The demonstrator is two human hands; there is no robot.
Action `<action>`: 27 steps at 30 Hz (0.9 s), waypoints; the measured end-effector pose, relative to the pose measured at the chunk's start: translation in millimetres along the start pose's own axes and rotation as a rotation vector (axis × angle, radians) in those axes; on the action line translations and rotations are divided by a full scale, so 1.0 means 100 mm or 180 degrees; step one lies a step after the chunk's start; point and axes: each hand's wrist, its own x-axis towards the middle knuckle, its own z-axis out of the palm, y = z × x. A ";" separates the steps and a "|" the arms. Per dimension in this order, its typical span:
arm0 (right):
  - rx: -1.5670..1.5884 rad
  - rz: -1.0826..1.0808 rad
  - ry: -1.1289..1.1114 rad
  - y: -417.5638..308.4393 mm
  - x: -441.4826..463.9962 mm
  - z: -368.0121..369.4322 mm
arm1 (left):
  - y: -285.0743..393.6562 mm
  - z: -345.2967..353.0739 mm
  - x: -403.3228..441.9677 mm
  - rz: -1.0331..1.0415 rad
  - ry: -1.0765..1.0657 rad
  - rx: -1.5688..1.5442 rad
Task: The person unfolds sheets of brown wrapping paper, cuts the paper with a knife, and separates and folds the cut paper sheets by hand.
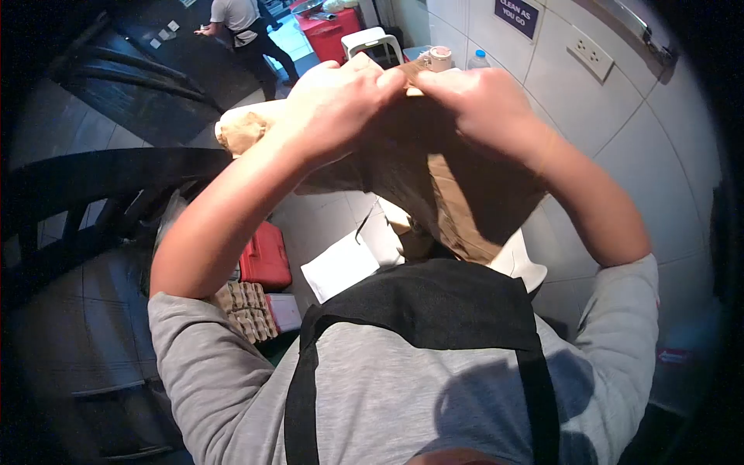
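Observation:
A large brown paper bag point(465, 201) hangs from my raised hands in front of my chest, its lower part in shadow and creased. At its top edge, my left hand point(341, 97) is closed on the paper. Close beside it, my right hand point(484, 105) also pinches the top edge, with the fingers curled in. Behind my left forearm lies another wrapped brown paper item point(244, 130). Below the bag, a white sheet of paper point(339, 267) lies beside a dark thin cord or pen.
Red case point(265, 256) and egg trays point(248, 311) stand at lower left. A white stool point(372, 40), a cup point(439, 58) and a blue-capped bottle point(478, 60) are beyond my hands. A tiled wall point(620, 147) is on the right. Another person point(236, 23) stands at upper left.

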 end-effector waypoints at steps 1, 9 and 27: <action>0.0087 -0.0063 -0.0043 0.01 -0.02 -0.08 | 0.02 0.00 -0.02 0.0238 0.0393 0.0214; 0.0412 -0.0352 -0.0234 0.39 -0.51 -0.62 | -0.20 -0.22 -0.47 0.0332 0.0871 0.0538; 0.1527 0.0664 -0.0319 0.58 -0.49 -1.00 | -0.59 0.10 -0.70 -0.1807 0.1855 -0.4654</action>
